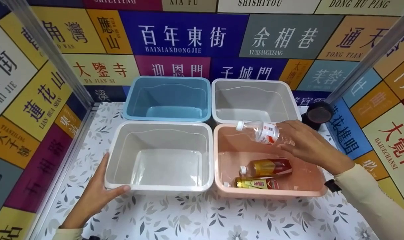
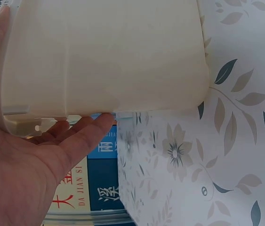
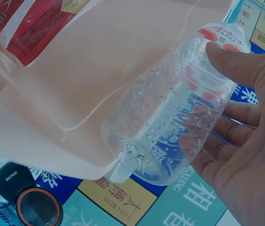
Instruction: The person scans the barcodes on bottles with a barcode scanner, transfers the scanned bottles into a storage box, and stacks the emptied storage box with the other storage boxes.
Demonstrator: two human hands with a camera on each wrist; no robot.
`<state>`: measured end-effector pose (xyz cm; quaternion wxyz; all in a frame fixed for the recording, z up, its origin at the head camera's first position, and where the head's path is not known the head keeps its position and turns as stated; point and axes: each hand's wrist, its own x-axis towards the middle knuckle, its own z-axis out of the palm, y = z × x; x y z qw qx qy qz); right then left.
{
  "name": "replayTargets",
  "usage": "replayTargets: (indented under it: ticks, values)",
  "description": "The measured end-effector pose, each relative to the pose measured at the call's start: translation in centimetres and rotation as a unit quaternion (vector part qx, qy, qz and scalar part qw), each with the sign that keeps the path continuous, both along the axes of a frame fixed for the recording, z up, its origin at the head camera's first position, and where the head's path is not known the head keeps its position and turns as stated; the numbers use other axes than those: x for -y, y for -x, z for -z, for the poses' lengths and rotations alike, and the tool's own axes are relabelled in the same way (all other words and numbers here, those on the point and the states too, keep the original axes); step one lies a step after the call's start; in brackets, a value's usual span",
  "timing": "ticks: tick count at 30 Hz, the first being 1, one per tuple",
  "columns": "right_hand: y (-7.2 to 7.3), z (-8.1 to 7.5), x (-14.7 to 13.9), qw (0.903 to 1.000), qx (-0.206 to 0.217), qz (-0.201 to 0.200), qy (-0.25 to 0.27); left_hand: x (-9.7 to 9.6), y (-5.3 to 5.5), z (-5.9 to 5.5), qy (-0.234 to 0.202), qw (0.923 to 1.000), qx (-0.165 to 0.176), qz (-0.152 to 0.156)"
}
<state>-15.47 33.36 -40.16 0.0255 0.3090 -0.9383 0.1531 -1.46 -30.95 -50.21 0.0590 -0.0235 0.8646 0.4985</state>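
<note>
My right hand [image 1: 296,141] grips a clear plastic bottle [image 1: 260,133] around its base end, above the salmon-pink bin [image 1: 271,192]. The bottle lies tilted, with its white cap pointing left and a white and red label near the middle. In the right wrist view the thumb presses on the bottle [image 3: 170,113] and the fingers curl behind it. My left hand [image 1: 97,190] rests at the near left corner of the front white bin [image 1: 165,188]. Its thumb lies along the front rim, and its fingers extend along the left side, under the rim in the left wrist view.
An amber bottle [image 1: 268,166] and a yellow-labelled bottle [image 1: 256,183] lie inside the pink bin. Behind stand a blue bin [image 1: 168,80] and another white bin [image 1: 251,81]. A dark round object [image 1: 318,115] is at the right. Sign-covered panels [image 1: 185,35] surround the leaf-patterned table [image 1: 188,213].
</note>
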Motion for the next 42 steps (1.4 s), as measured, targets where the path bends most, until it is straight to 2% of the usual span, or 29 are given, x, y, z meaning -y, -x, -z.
replayTargets:
  ticks: [9, 19, 28, 36, 42]
  values:
    - [-0.1, 0.0, -1.6, 0.9984, -0.029, 0.017, 0.044, 0.1, 0.1, 0.1, 0.000, 1.0000, -0.002, -0.002]
    - [0.0, -0.2, -3.1, 0.9923, -0.038, 0.089, 0.076, -0.2, 0.0, -0.1, -0.008, 0.9999, 0.010, -0.006]
    - [0.3, 0.0, -4.3, 0.9869, -0.050, 0.128, 0.085, -0.1, 0.0, 0.1, -0.007, 0.9999, -0.007, -0.003]
    - [0.6, 0.3, -5.6, 0.9780, -0.032, 0.185, 0.091, 0.0, 0.2, 0.1, -0.020, 0.9998, -0.004, 0.001]
    - [0.5, 1.0, -6.9, 0.9705, -0.045, 0.212, 0.105, 0.0, 0.0, 0.0, -0.014, 0.9999, 0.003, 0.002]
